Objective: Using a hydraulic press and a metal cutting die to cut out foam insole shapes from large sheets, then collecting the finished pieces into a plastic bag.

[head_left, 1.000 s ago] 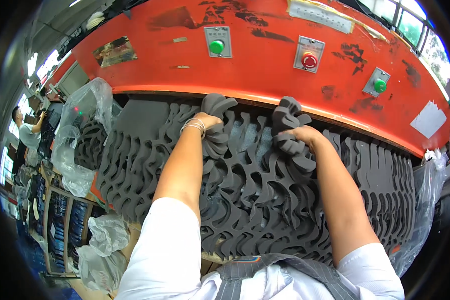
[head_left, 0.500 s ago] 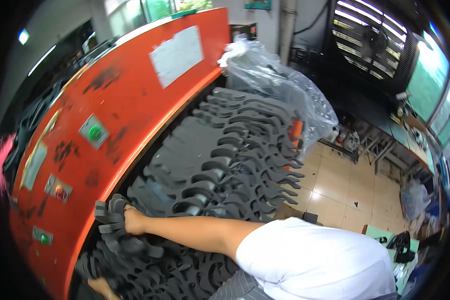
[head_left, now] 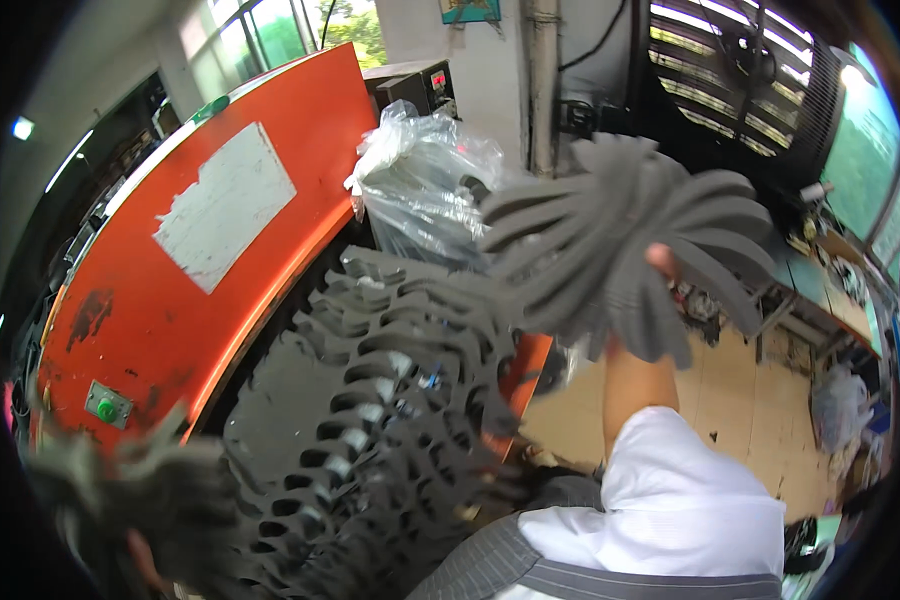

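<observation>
My right hand (head_left: 662, 263) is raised to the right, wrapped round a thick fanned bunch of curved dark grey foam strips (head_left: 580, 235). Most of that hand is hidden behind them; a fingertip or thumb shows at the edge. At the lower left my left hand (head_left: 146, 558) grips a second bunch of grey foam strips (head_left: 160, 490), blurred by motion, with only a little of the hand showing. Between the hands lies a bed covered in many more cut foam pieces (head_left: 385, 400), wavy and overlapping, with a flat grey sheet part (head_left: 285, 395) along the left.
An orange machine panel (head_left: 200, 150) with a green button (head_left: 106, 408) stands along the left of the bed. A clear plastic bag (head_left: 425, 190) sits at the far end. Tiled floor (head_left: 730, 400) and a workbench (head_left: 820, 290) are on the right; a large fan (head_left: 750, 70) is behind.
My right hand has swung up and right from the bed's left side, carrying its bunch of strips. My left hand has lifted a bunch too. The view has shifted.
</observation>
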The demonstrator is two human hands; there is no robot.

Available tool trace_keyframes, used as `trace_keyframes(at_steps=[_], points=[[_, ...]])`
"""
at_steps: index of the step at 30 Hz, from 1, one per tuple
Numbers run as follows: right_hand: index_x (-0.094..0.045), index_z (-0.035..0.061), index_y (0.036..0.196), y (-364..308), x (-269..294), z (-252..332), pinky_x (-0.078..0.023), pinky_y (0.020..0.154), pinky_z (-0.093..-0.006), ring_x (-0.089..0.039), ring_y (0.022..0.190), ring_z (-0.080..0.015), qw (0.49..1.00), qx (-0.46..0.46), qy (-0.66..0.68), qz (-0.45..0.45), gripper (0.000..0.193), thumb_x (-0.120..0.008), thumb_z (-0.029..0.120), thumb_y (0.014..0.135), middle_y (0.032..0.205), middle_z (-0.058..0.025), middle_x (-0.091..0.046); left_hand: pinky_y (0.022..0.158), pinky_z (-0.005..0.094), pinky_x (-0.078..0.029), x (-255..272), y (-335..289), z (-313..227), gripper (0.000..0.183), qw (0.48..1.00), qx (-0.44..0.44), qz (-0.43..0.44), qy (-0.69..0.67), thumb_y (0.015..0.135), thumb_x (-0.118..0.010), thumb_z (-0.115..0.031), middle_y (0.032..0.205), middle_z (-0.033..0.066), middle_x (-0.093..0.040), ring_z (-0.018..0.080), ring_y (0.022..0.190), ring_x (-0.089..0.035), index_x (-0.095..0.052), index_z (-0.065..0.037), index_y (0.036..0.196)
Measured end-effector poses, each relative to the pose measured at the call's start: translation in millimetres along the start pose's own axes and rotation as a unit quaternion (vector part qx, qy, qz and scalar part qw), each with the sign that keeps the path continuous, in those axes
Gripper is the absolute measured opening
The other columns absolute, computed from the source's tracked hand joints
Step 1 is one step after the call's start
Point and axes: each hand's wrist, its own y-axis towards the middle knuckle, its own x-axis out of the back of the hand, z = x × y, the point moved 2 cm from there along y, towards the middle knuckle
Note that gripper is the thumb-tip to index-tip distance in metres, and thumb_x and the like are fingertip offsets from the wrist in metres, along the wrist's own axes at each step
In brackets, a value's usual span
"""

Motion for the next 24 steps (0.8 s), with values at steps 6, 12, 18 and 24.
trace_keyframes(at_steps=[6, 12, 18, 24], points=[[-0.054, 0.0032, 0.129, -36.5, 85.6, 18.0, -0.036, 0.103, -0.0332, -0.053, 0.117, -0.0213, 0.995, 0.061, -0.001, -0.082, 0.067, -0.078, 0.031, 0.073, 0.126, -0.0093, -0.056, 0.076, 0.0350, -0.050, -205.3, 169.9, 134.6, 0.036, 0.925, 0.082, 0.242, -0.282, 0.082, -0.065, -0.023, 0.093, 0.0119, -0.066, 0.0262, 0.085, -0.063, -0.060, 0.001, 0.108], [-0.055, 0.0043, 0.129, 52.0, 81.4, 62.1, -0.036, 0.103, -0.0322, -0.054, 0.115, -0.0211, 0.982, 0.112, 0.000, -0.150, 0.068, -0.080, 0.031, 0.071, 0.124, -0.0085, -0.058, 0.085, 0.0356, -0.050, -223.7, 199.3, 343.1, 0.062, 0.966, 0.220, -0.123, 0.060, 0.066, -0.083, -0.027, 0.117, 0.0130, -0.062, 0.0254, 0.098, -0.062, -0.062, -0.001, 0.117], [-0.062, -0.0013, 0.118, 173.0, 131.4, 36.6, -0.045, 0.092, -0.0353, -0.058, 0.107, -0.0242, 0.950, -0.086, -0.280, -0.108, 0.069, -0.084, 0.038, 0.065, 0.116, -0.0149, -0.063, 0.096, 0.0368, -0.044, -166.8, 207.4, 394.5, 0.080, 0.783, 0.364, -0.083, 0.497, 0.066, -0.075, -0.046, 0.119, 0.0253, -0.062, 0.0302, 0.112, -0.061, -0.057, 0.017, 0.113], [-0.061, 0.0026, 0.121, 262.8, 151.5, -24.2, -0.040, 0.102, -0.0452, -0.034, 0.129, -0.0364, 0.715, -0.198, -0.631, -0.227, 0.060, -0.067, 0.041, 0.076, 0.137, -0.0192, -0.037, 0.087, 0.0421, -0.049, -158.1, 171.5, 373.2, 0.061, 0.698, 0.177, 0.043, 0.693, 0.083, -0.058, -0.059, 0.099, 0.0240, -0.067, 0.0397, 0.101, -0.063, -0.067, -0.003, 0.107]])
